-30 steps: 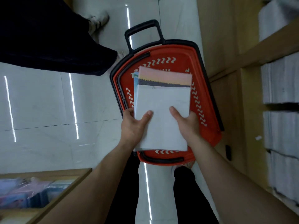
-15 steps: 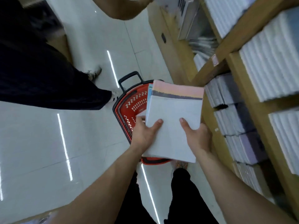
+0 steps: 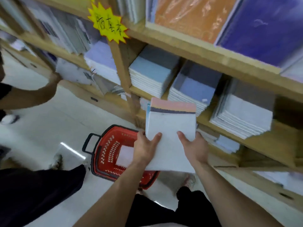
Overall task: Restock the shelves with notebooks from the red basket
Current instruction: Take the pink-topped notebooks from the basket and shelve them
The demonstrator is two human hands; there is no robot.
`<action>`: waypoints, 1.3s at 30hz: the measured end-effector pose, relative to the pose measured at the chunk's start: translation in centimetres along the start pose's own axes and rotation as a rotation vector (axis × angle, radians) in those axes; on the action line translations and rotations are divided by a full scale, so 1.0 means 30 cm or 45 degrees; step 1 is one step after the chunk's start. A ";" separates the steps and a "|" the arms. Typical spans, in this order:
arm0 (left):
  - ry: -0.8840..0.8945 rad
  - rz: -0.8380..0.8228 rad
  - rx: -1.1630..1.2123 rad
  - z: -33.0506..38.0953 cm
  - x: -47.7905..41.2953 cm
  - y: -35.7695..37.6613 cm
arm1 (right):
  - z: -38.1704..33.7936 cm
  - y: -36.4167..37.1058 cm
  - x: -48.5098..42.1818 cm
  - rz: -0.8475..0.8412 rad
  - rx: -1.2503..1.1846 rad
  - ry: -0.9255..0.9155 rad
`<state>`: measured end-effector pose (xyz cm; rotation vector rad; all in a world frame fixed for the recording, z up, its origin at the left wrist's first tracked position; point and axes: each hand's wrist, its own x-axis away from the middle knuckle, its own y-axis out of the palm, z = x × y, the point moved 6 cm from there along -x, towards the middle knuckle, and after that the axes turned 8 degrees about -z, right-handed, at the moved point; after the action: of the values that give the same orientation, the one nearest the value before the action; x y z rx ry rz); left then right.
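I hold a stack of notebooks [image 3: 170, 128], white-covered with a pink and dark band at the far end, between both hands. My left hand [image 3: 145, 149] grips its near left corner and my right hand [image 3: 193, 145] its near right corner. The stack hangs above the floor in front of the wooden shelves [image 3: 178, 46], level with the shelf of stacked blue and white notebooks [image 3: 152, 76]. The red basket [image 3: 108, 154] with a black handle stands on the floor below, partly hidden by my left hand, with a pale notebook [image 3: 125, 155] lying inside.
Another person in dark clothes stands at the left, their arm [image 3: 27, 94] reaching to a white stack on the lower shelf. A yellow starburst sign [image 3: 109, 23] hangs on the shelf post. More notebook piles [image 3: 242, 113] fill the shelves at right.
I have lifted the notebook stack out of the basket and up toward the shelves. My view has swung from the floor and basket to the shelf front.
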<state>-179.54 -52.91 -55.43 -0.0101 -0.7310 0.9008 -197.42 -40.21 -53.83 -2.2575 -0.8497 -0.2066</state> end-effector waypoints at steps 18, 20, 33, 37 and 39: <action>0.117 -0.512 -0.411 0.145 0.180 0.971 | 0.740 -0.745 0.183 0.417 -0.225 0.504; 0.138 -0.597 -0.465 0.153 0.201 1.054 | 0.796 -0.796 0.198 0.444 -0.240 0.559; 0.197 -0.718 -0.388 0.236 0.062 1.427 | 0.951 -0.982 -0.110 0.431 -0.175 0.506; 0.243 -0.630 -0.423 0.240 0.001 1.490 | 0.964 -1.002 -0.176 0.355 -0.265 0.444; 0.229 -0.602 -0.452 0.252 -0.001 1.509 | 0.969 -0.995 -0.174 0.310 -0.329 0.372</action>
<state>-216.01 -26.22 -63.36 -0.2216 -0.6774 0.3077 -222.92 -7.50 -60.45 -2.4635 -0.4093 -0.5434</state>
